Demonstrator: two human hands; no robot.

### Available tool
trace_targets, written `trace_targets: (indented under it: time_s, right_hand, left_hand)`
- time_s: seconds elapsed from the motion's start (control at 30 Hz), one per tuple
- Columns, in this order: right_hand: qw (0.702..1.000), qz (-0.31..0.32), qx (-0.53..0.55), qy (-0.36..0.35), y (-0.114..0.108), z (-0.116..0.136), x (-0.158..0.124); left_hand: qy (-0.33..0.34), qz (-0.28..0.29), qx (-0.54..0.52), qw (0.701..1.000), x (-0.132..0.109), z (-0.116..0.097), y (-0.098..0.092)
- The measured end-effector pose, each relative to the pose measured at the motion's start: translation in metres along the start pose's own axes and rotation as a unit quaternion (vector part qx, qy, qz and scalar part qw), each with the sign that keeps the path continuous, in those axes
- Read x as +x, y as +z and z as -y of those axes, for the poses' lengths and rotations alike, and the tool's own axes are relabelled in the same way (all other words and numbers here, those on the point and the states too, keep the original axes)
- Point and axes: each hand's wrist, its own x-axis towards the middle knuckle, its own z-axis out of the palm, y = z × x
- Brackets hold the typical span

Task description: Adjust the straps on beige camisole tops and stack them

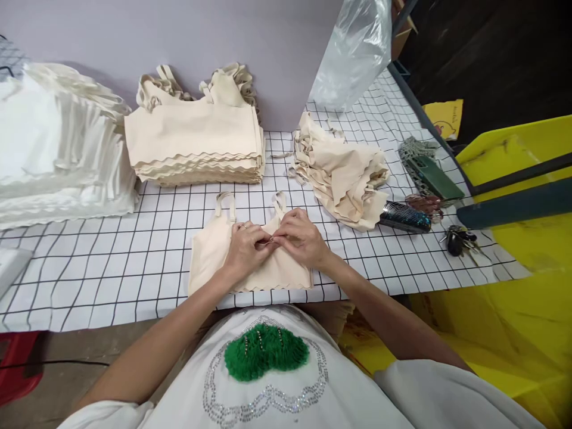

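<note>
Fingers of the left hand: thumb and fingertips pinched together on the neckline of the beige top
Fingers of the right hand: pinched on the same spot, tips meeting the left ones; the detail between them is too small to tell
Beige top's place: flat near the front edge of the checked tabletop, straps pointing away
Beige stack: behind the top, just beside the white stack
Loose beige pile: beyond the right hand
</note>
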Motion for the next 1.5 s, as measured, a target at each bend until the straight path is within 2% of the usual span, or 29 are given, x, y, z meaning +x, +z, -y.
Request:
trace_targets:
  time_s: [0.4,0.67,0.8,1.03,1.5]
  right_hand:
    - [0.999,-0.038,-0.011,-0.023,0.0056,0.0001,-0.0034]
    - [0.999,-0.011,-0.041,-0.027,-0.0015,-0.0026,-0.0058]
    - [1.000,-0.026,-0.002,0.003,-0.0013,-0.0011,-0.0035]
    - [0.999,-0.017,0.032,0.024,0.0032,0.0027,-0.0019]
    - [1.000,0.011,-0.010,-0.003,0.0009,0.0008,-0.0021]
  left_hand:
    - [0.009,-0.023,-0.001,1.000,0.0003,-0.0008,0.0011]
    - [0.011,-0.025,-0.017,0.999,-0.0006,0.0011,0.0014]
    - [0.012,-0.030,-0.019,0.999,0.0000,0.0007,0.0014]
    - [0.006,-0.017,-0.006,1.000,0.0010,-0.0002,0.0004]
    - [-0.003,-0.009,-0.006,1.000,0.0001,0.0008,0.0012]
